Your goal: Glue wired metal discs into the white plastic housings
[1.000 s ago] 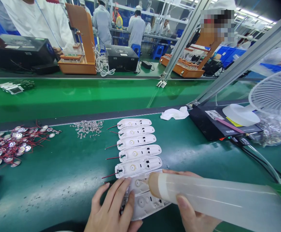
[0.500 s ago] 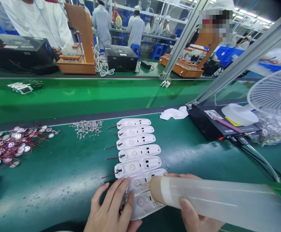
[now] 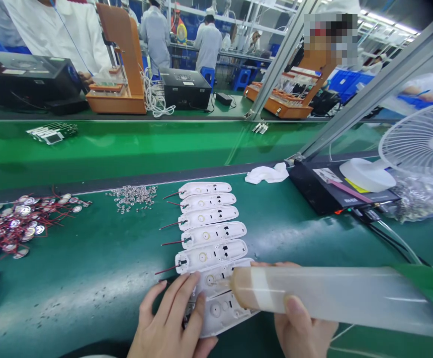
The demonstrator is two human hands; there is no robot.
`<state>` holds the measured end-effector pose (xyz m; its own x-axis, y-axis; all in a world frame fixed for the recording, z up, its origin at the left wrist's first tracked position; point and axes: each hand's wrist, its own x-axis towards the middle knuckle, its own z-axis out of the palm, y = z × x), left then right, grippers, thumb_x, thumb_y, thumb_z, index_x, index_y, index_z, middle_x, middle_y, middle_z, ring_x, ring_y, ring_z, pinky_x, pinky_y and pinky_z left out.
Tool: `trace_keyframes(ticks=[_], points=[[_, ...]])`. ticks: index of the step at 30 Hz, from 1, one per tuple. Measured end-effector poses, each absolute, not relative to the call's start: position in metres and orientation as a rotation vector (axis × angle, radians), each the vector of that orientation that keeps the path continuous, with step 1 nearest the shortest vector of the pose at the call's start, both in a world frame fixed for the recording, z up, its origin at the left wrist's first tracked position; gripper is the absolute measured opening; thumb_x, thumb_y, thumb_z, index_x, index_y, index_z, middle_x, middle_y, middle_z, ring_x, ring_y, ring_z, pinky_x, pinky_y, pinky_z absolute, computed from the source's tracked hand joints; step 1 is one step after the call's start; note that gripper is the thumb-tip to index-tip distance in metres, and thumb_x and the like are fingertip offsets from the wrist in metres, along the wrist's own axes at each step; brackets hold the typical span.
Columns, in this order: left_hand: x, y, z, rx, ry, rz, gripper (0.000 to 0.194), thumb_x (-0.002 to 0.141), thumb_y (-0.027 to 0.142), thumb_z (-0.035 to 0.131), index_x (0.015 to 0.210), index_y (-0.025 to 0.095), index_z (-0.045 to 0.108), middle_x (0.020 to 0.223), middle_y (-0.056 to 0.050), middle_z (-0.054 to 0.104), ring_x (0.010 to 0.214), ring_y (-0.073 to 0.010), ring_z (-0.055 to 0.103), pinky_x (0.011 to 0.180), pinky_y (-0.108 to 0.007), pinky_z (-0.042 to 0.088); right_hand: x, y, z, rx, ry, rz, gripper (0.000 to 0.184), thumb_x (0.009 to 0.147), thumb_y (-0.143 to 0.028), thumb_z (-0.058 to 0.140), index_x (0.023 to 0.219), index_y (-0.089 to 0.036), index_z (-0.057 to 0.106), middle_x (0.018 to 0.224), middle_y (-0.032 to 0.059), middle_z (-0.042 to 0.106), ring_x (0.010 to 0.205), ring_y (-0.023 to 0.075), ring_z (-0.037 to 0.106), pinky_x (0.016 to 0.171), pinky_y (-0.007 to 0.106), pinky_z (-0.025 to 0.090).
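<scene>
Head camera view: white shells being worked with a tube at the lower centre of the frame. The right hand [image 3: 303,325], lower right, grasps a translucent tube [image 3: 343,293], thumb laid along the near side and the other fingers mostly hidden behind it. From the tube's tan front end a thin nozzle [image 3: 221,284] points left to the circular seat of the middle shell [image 3: 224,273]; whether its tip touches the seat cannot be told. The left hand [image 3: 169,318], bottom centre, has its fingers curved over the left ends of this shell and the nearest shell [image 3: 221,328]; whether they pinch the edges or merely rest there cannot be told. Above, at the centre of the frame, five farther shells [image 3: 191,259] lie in a column, each with a red lead at its left end and a yellowish ring round its seat. Wired discs [image 3: 15,226] are heaped at middle left, with small loose parts [image 3: 134,196] to their right.

The step in hand appears to be dispensing around the middle shell's seat. The next move would call for a steady left hand and a nozzle guided evenly round the rim, then over the nearest shell's seat, where no yellowish ring shows.
</scene>
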<state>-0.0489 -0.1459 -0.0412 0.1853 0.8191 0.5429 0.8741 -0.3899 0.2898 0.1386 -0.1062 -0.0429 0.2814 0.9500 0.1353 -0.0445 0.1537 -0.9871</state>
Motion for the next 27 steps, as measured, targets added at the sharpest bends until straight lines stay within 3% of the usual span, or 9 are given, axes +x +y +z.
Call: trace_keyframes(ticks=[5, 12, 17, 27], points=[[-0.049, -0.144, -0.042, -2.321, -1.656, -1.029, 0.042, 0.094, 0.043, 0.034, 0.079, 0.019, 0.065, 0.097, -0.009, 0.069, 0.087, -0.02, 0.061, 0.085, -0.037, 0.03, 0.146, -0.101, -0.028, -1.052, -0.898, 0.955, 0.026, 0.075, -0.046, 0.064, 0.09, -0.025, 0.064, 0.077, 0.0044, 0.072, 0.066, 0.026, 0.069, 0.055, 0.036, 0.058], [-0.048, -0.145, -0.038, -2.356, -1.691, -0.986, 0.04, 0.094, 0.042, 0.035, 0.081, 0.019, 0.065, 0.099, -0.009, 0.068, 0.09, -0.0204, 0.06, 0.086, -0.037, 0.029, 0.163, -0.131, -0.042, -1.057, -1.102, 1.054, 0.036, 0.076, -0.042, 0.063, 0.107, -0.023, 0.057, 0.092, 0.0099, 0.07, 0.081, 0.0308, 0.067, 0.064, 0.043, 0.057], [-0.049, -0.144, -0.041, -2.336, -1.669, -1.037, 0.041, 0.094, 0.043, 0.034, 0.082, 0.019, 0.064, 0.099, -0.009, 0.068, 0.09, -0.0208, 0.06, 0.087, -0.037, 0.029, 0.154, -0.137, -0.046, -1.045, -1.211, 0.978, 0.036, 0.077, -0.038, 0.063, 0.11, -0.024, 0.056, 0.096, 0.0071, 0.069, 0.087, 0.0261, 0.066, 0.075, 0.039, 0.056], [-0.049, -0.143, -0.039, -2.351, -1.68, -1.014, 0.041, 0.095, 0.042, 0.034, 0.082, 0.018, 0.065, 0.099, -0.008, 0.069, 0.09, -0.0201, 0.06, 0.086, -0.038, 0.029, 0.146, -0.133, -0.04, -1.059, -1.243, 0.942, 0.035, 0.077, -0.036, 0.065, 0.109, -0.026, 0.056, 0.096, 0.0069, 0.069, 0.085, 0.0241, 0.066, 0.073, 0.036, 0.056]])
